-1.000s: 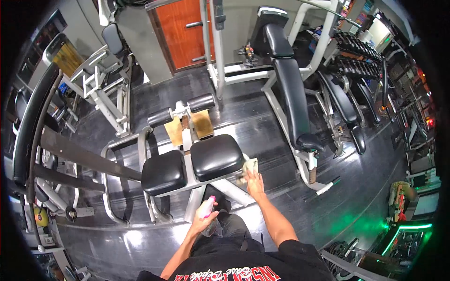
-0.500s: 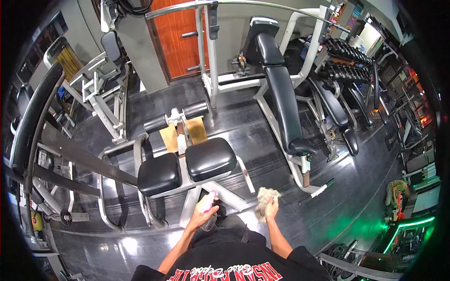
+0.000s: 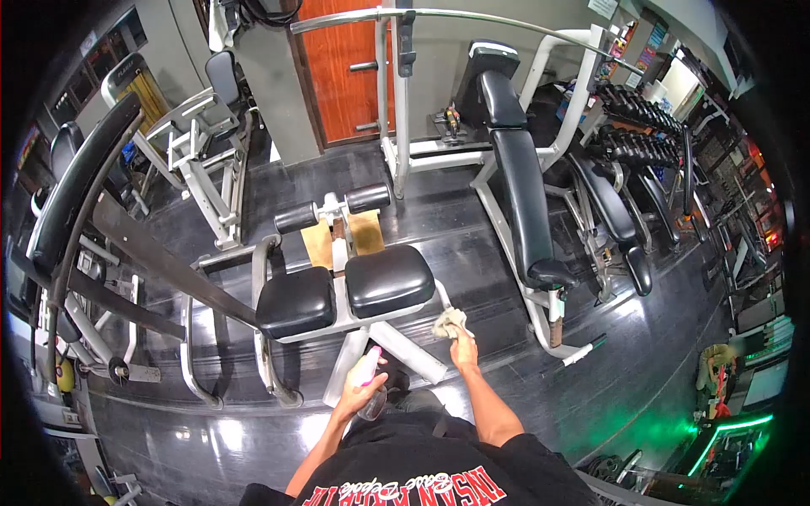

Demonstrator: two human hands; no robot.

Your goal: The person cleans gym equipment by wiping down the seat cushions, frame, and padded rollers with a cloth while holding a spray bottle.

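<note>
My left hand point(image 3: 353, 396) is wrapped round a spray bottle point(image 3: 368, 364) with a white head, a pink trigger part and a clear body, held low in front of my body. A pale, crumpled cloth point(image 3: 448, 323) is gripped in my right hand point(image 3: 462, 352). The cloth lies against the grey side handle point(image 3: 444, 296) of the exercise bench, overlapping its lower end. Just ahead are the bench's two black seat pads, the left pad point(image 3: 296, 302) and the right pad point(image 3: 390, 281). Beyond them sit black foam rollers point(image 3: 368, 198) and a yellowish board point(image 3: 367, 233).
To the right stands a long black incline bench point(image 3: 521, 198) under a barbell point(image 3: 498, 17). A dumbbell rack point(image 3: 637, 143) is farther back. A long padded machine arm point(image 3: 80, 202) rises at my left. Another person point(image 3: 717, 363) is at the far right.
My right hand has moved forward and left with the cloth, from above the floor to the side handle. My left hand still holds the spray bottle; the view has shifted slightly.
</note>
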